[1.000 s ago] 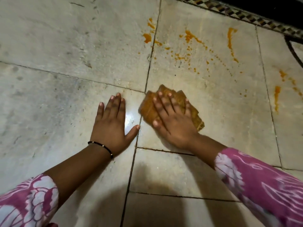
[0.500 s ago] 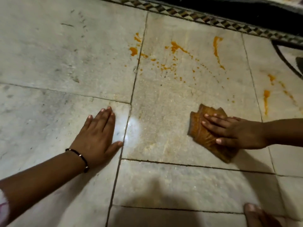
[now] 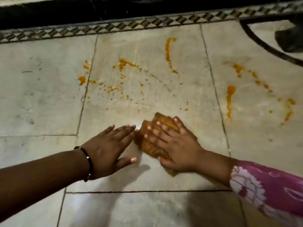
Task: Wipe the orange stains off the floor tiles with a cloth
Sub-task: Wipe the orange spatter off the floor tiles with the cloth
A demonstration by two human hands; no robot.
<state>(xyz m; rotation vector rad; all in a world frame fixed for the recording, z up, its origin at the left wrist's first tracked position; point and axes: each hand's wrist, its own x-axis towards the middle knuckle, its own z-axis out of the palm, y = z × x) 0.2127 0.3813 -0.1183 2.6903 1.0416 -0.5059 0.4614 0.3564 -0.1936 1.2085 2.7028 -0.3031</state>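
Now orange-brown, crumpled cloth (image 3: pixel 151 143) underhand.

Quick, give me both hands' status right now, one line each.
Left hand: open, flat on the floor tile, holding nothing.
Right hand: open, fingers spread straight, pressing the cloth onto the tile.

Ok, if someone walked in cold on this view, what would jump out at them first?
Probably the orange stains streaked and spattered across the pale floor tiles, in the far half of the view. Next, the right hand pressing flat on a brown cloth near the centre, with the left hand spread on the floor just beside it. A dark patterned border runs along the far edge.
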